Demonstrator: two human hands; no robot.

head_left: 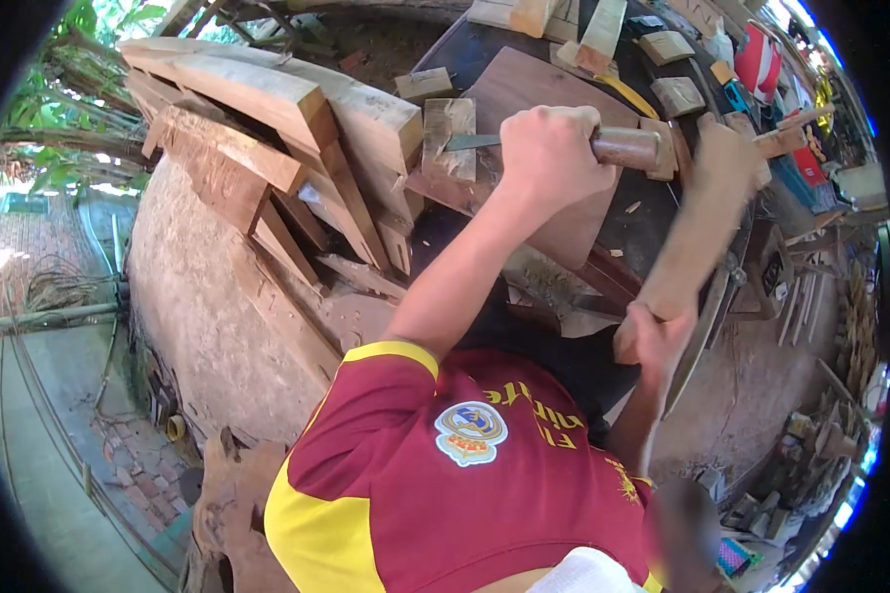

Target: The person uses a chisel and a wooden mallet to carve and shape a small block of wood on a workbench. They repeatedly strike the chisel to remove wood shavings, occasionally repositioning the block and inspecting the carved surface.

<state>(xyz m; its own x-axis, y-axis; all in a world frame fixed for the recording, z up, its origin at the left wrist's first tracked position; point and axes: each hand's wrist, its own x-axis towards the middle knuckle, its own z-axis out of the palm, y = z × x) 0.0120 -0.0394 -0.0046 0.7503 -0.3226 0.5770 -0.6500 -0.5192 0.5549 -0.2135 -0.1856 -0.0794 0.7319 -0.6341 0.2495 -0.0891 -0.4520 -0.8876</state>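
Observation:
My left hand (556,156) is wrapped round a chisel; its wooden handle (627,147) sticks out to the right of my fist. The grey chisel blade (475,141) points left, its tip over a small pale wooden block (449,163). That block lies at the left edge of a flat brown board (549,222). Lower and to the right, my right hand (655,341) grips the narrow end of a wooden mallet (697,232), a long club-like piece. Its thick upper end is smeared by motion and stands right of the chisel handle, apart from it.
Large timber beams (267,84) lean at the left, beside the dark worktable (643,212). Several wood offcuts (678,97) and a yellow curved strip (631,96) lie at its far side. A red-and-white striped object (758,64) stands at the far right.

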